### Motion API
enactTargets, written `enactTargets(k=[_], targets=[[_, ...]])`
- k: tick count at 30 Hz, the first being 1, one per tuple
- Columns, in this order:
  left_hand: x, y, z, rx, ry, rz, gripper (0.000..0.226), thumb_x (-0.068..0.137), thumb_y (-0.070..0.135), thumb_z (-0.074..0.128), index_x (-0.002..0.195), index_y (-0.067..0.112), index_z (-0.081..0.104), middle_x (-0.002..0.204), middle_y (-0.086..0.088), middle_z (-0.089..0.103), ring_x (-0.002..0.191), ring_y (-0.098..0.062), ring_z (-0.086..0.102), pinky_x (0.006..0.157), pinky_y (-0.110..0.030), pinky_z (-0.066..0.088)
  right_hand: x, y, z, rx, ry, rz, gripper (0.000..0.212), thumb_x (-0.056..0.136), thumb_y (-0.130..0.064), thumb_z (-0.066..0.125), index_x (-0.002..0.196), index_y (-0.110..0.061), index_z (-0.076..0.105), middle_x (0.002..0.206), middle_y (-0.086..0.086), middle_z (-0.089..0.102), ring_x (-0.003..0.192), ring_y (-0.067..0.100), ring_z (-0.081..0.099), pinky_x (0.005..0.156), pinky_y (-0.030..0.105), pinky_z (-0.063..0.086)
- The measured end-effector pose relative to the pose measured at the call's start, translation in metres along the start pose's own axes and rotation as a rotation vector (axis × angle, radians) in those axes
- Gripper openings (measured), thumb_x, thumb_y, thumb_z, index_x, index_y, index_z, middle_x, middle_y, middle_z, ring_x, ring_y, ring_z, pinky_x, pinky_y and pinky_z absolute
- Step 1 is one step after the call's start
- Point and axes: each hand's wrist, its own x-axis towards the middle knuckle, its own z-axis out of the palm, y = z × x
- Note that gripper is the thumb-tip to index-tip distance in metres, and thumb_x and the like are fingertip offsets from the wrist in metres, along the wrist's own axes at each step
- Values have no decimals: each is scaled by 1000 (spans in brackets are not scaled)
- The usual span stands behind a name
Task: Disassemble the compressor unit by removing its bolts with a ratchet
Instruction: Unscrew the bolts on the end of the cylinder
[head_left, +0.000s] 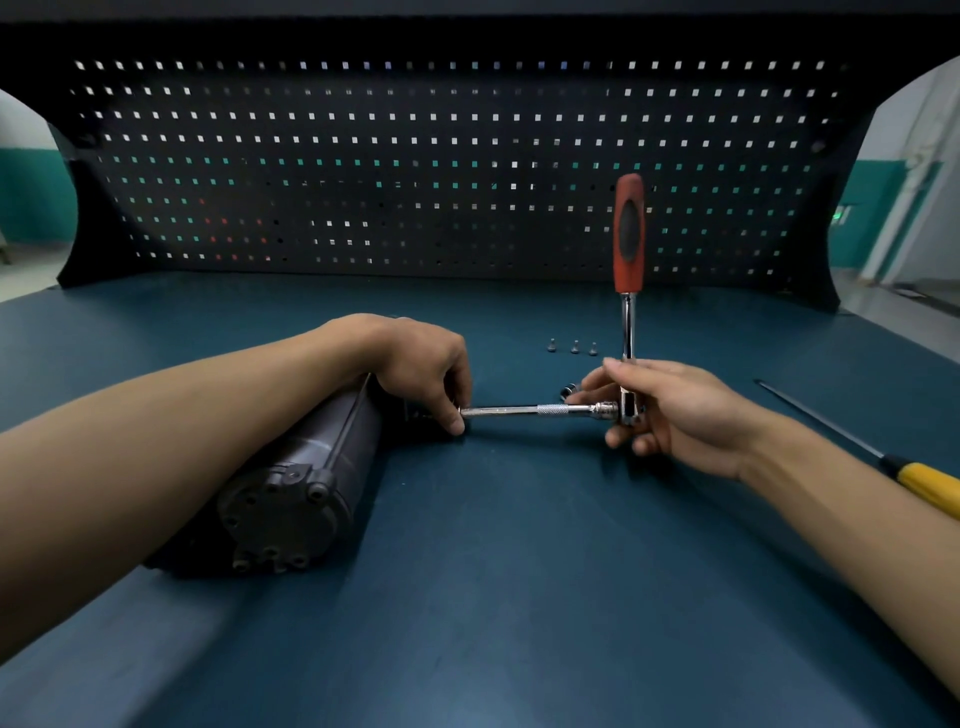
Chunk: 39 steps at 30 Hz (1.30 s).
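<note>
Through the head camera I see the compressor unit (291, 483), a dark cylinder lying on its side on the blue counter (519, 597). Its bolted end cap is turned toward me and its far end points away to the right. The left forearm lies along its top.

At that far end the left hand (421, 364) is curled downward, thumb and fingertips pinching the tip of a chrome extension bar (535, 410) right where it meets the unit. The hand hides the joint, so I cannot tell what the bar sits on.

The bar runs level out to the right of the compressor unit to the ratchet (628, 234), whose red and black handle stands upright. The right hand (670, 410) grips the ratchet's head, fingers wrapped round it. Just beside those fingers, on the compressor side, lies a small chrome socket (569, 389).

Beyond the bar, to the right of the compressor unit's far end, three loose bolts (574, 346) stand in a short row on the counter. Well to the right of the compressor unit, past the right forearm, lies a screwdriver (924, 486) with a yellow handle. Behind the compressor unit rises a black pegboard (415, 156).
</note>
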Motion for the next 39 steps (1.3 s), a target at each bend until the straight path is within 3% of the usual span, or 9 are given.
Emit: enactTargets(k=[3, 6, 8, 11, 14, 24, 27, 32, 39], targets=[[-2, 1, 0, -10, 1, -4, 25, 72, 59, 79, 91, 43, 75, 67, 34, 65, 61, 16, 56, 59, -22, 38, 2, 1, 1, 20, 21, 30, 32, 101, -40, 52, 97, -14, 72, 100, 5, 75, 51, 20, 59, 40, 22, 41], [-2, 2, -1, -17, -5, -5, 22, 73, 58, 79, 89, 44, 75, 68, 33, 65, 61, 15, 56, 59, -22, 39, 3, 3, 0, 53, 30, 62, 36, 101, -40, 52, 90, -13, 73, 72, 1, 66, 46, 20, 55, 39, 23, 40], [-2, 2, -1, -19, -6, -6, 18, 73, 59, 79, 84, 46, 74, 67, 33, 65, 60, 16, 56, 60, -23, 40, 5, 4, -2, 67, 33, 80, 36, 100, -41, 52, 91, -11, 71, 65, 2, 58, 43, 19, 53, 38, 24, 40], [-2, 1, -1, -19, -9, -6, 16, 72, 59, 79, 79, 47, 72, 67, 34, 65, 60, 16, 56, 60, -23, 39, 7, 6, -3, 72, 5, 99, 35, 100, -43, 52, 100, -11, 64, 89, 13, 74, 42, 19, 52, 39, 25, 41], [-2, 1, 0, -23, -3, -6, 16, 72, 59, 79, 80, 46, 72, 66, 35, 64, 61, 16, 56, 60, -23, 39, 9, 7, -4, 53, -31, 105, 37, 98, -49, 50, 107, -14, 57, 107, 19, 75, 42, 18, 53, 41, 25, 44], [-3, 3, -1, -12, -1, -12, 16, 72, 59, 79, 77, 46, 72, 66, 36, 63, 61, 17, 55, 61, -23, 39, 13, 9, -8, 32, -39, 139, 49, 99, -61, 42, 108, -14, 49, 104, 25, 74, 41, 21, 54, 42, 24, 44], [-3, 3, 0, -4, 4, -15, 17, 71, 60, 79, 75, 46, 70, 64, 38, 61, 60, 19, 54, 60, -23, 38, 12, 9, -8, 40, -36, 161, 46, 100, -60, 40, 99, -15, 49, 103, 26, 74, 40, 21, 54, 42, 24, 44], [-2, 2, 0, -12, 8, -18, 17, 71, 60, 79, 75, 46, 70, 66, 36, 63, 61, 18, 55, 60, -23, 38, 12, 8, -7, 16, -12, 220, 58, 102, -61, 37, 99, -7, 59, 97, 25, 75, 40, 17, 56, 40, 21, 45], [-2, 1, 1, -16, 11, -22, 20, 70, 61, 80, 79, 44, 72, 68, 34, 64, 62, 16, 56, 60, -23, 38, 7, 4, -5, 18, -3, 211, 34, 102, -45, 47, 96, -14, 58, 100, 23, 75, 41, 14, 51, 39, 20, 41]])
